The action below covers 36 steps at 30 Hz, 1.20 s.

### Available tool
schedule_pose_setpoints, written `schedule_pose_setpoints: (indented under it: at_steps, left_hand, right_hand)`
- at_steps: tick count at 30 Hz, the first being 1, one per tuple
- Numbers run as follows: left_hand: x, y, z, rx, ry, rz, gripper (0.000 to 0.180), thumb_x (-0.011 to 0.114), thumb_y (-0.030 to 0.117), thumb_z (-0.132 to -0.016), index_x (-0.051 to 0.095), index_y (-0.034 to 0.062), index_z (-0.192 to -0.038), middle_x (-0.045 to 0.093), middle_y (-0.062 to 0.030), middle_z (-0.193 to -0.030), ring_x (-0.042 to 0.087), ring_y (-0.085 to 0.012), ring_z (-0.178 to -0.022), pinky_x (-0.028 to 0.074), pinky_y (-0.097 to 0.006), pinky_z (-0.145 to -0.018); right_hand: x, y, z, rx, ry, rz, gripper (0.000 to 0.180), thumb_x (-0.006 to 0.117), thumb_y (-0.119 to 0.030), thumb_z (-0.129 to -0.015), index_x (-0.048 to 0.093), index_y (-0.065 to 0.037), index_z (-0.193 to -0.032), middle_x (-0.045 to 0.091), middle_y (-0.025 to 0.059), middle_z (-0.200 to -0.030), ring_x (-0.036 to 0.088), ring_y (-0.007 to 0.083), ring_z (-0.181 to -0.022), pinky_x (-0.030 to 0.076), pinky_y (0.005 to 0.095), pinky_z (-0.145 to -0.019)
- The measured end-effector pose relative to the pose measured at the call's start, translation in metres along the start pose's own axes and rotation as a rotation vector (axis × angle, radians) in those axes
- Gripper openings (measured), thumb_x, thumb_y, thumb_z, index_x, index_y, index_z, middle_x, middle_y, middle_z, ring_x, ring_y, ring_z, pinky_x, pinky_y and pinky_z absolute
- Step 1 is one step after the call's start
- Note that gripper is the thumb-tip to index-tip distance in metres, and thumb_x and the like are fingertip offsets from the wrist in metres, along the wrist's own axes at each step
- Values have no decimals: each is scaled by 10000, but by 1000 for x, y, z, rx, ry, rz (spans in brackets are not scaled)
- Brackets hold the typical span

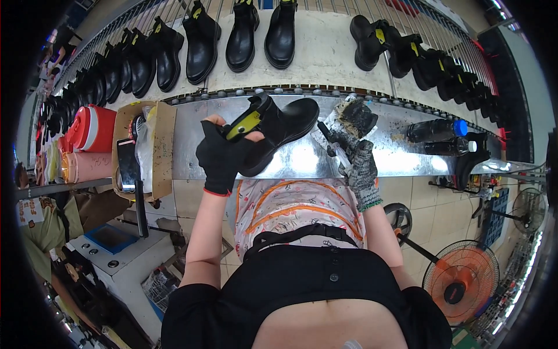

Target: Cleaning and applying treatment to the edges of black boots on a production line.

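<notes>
One smooth black ankle boot [280, 125] with a yellow-green patch [246, 124]

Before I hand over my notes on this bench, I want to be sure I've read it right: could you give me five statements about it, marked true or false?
1. The left hand, in a black glove, holds a black boot. True.
2. The right hand wears a matching black glove. False: its glove is speckled grey.
3. The held boot's toe points toward the left. False: it points toward the right.
4. A cardboard box is on the boot's right. False: the cardboard box is on its left.
5. A bottle with a blue cap is right of both hands. True.
</notes>
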<state>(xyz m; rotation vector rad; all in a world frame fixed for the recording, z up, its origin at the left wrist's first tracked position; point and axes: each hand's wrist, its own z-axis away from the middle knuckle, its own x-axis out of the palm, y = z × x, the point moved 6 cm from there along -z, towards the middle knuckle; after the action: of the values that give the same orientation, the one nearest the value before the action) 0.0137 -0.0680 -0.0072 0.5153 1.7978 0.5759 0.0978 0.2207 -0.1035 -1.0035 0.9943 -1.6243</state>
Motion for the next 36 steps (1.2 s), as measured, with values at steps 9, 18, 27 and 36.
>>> schedule_pose_setpoints:
  at_steps: [9, 18, 27, 36]
  left_hand:
    - [1, 16, 25, -34, -137, 115, 677, 861, 396, -562, 430, 79, -977, 539, -41, -628, 561, -174, -526, 450, -302, -491]
    - [9, 16, 45, -105, -362, 346, 535, 812, 195, -673, 407, 81, -1003, 465, 4, -590, 461, -76, -506, 379, -233, -475]
    - [27, -19, 78, -632, -517, 892, 623, 696, -13, -682, 364, 47, -1206, 597, -88, -793, 599, -115, -650, 467, -222, -570]
    - [40, -17, 96, -755, -690, 1044, 682, 624, -52, -675, 319, -2, -1283, 598, -108, -829, 594, -138, -665, 525, -286, -671]
  right_hand:
    - [13, -27, 11, -8, 52, 260, 220, 553, -168, -899, 641, -23, -1040, 677, 78, -869, 626, 150, -804, 472, 291, -747]
    - [16, -24, 20, -306, 44, 417, 206, 530, -133, -887, 647, -51, -1036, 675, 110, -840, 646, 215, -771, 480, 314, -720]
    - [33, -44, 37, -240, -153, 548, 380, 542, 36, -748, 597, 27, -1123, 663, 125, -1018, 605, 142, -905, 452, 284, -866]
    - [17, -43, 46, 51, -401, 520, 864, 275, -702, -866, 513, 45, -1229, 580, 147, -1186, 562, 214, -1070, 400, 309, -979]
